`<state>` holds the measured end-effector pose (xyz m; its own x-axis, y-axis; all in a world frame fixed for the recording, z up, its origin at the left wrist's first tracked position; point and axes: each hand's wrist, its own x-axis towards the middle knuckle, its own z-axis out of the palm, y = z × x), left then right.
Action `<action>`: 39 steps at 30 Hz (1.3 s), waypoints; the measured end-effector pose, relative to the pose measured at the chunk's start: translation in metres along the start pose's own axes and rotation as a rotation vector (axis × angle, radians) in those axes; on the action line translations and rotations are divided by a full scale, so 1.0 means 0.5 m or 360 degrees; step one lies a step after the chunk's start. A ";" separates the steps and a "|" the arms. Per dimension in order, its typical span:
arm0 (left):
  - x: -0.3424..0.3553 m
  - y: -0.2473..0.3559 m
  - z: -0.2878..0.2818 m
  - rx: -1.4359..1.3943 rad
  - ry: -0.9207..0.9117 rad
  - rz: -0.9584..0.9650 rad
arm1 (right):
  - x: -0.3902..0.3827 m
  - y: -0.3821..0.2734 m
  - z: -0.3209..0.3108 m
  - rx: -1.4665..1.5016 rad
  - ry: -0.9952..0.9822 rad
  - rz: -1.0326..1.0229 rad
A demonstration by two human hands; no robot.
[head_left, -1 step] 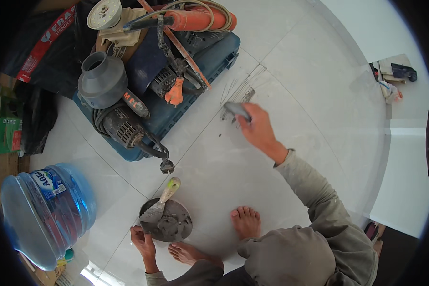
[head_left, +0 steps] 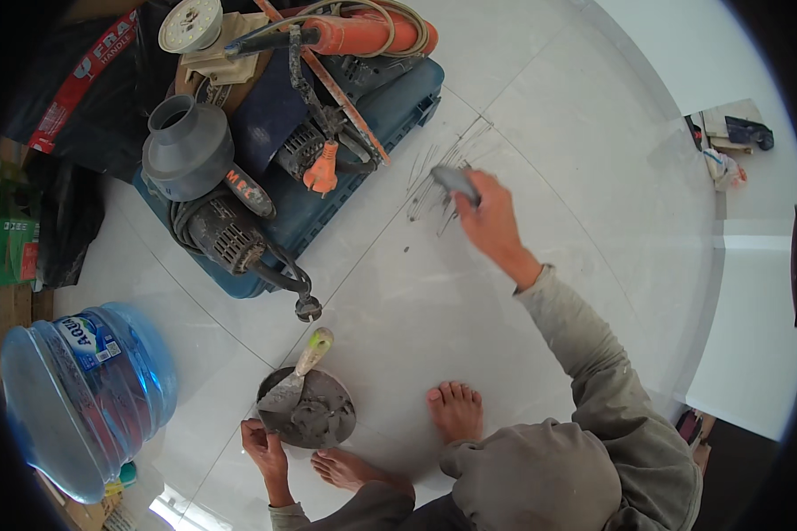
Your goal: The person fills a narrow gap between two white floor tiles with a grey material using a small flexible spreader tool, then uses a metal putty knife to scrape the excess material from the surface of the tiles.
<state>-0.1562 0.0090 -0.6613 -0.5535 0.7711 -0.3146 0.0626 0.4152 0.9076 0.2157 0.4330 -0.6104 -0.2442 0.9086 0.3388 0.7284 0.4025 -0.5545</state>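
Observation:
My right hand [head_left: 491, 221] is closed on a small grey rubber float or block [head_left: 454, 181], held against the white tiled floor over dark grout smears [head_left: 421, 203] along the tile joints. My left hand [head_left: 264, 447] has its fingers curled at the rim of a round container [head_left: 349, 398] of grey paste [head_left: 319, 411], beside my bare feet. A putty knife with a pale green-ended handle [head_left: 312, 352] rests in the container, its blade partly coated in paste.
A blue tool case [head_left: 381, 106] at upper left carries power tools [head_left: 226, 239], cords, a grey funnel-like part [head_left: 181, 155] and an orange tool [head_left: 363, 35]. A large blue water bottle [head_left: 93, 394] lies at left. Black wrapped material [head_left: 80, 124] is behind it; boards and scraps [head_left: 735, 133] are at right.
My right hand has slid the grey block a little forward and to the right across the smeared tile. My left hand and the container look unchanged.

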 end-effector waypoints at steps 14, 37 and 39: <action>0.008 0.003 0.004 -0.0103 -0.0085 0.0054 | 0.031 0.016 0.023 -0.0221 -0.0138 -0.0097; 0.012 -0.004 0.004 -0.0195 -0.0092 0.0024 | 0.003 -0.027 0.026 0.0114 -0.0592 -0.0122; 0.016 -0.003 0.003 -0.0191 -0.0120 0.0045 | -0.048 -0.069 0.005 0.0244 -0.0720 0.0001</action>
<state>-0.1594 0.0149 -0.6657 -0.4889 0.8175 -0.3045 -0.0250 0.3358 0.9416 0.1945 0.3977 -0.6013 -0.5229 0.8523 -0.0078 0.6341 0.3829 -0.6718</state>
